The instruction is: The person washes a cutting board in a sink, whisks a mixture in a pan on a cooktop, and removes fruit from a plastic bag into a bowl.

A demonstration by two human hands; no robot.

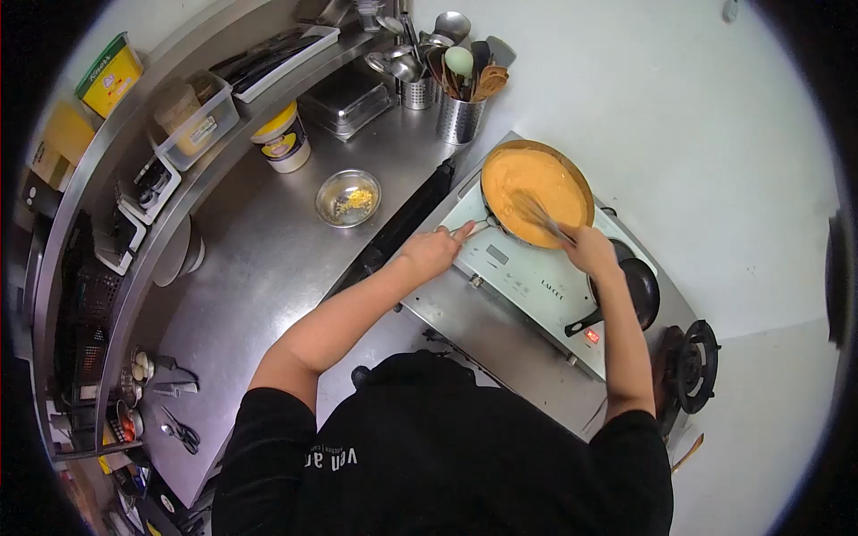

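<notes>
A wide pan (585, 186) full of thick orange sauce (514, 170) sits on the left side of a white double cooktop (500, 277). My left hand (435, 250) is closed around the pan's thin metal handle (483, 224). In my right hand (591, 251) is a wire whisk (534, 211), tilted, with its wires down in the sauce. Close to my right wrist, a black frying pan (639, 290) stands on the cooktop's other side, partly hidden by my forearm. A red display is lit on that side.
A metal bowl (349, 198) with yellow bits stands on the steel counter (259, 259). Behind it are a tub (281, 138) and a utensil holder (461, 121) of spatulas and spoons. A loaded shelf (170, 210) curves along the left; a black burner grate (697, 366) is at right.
</notes>
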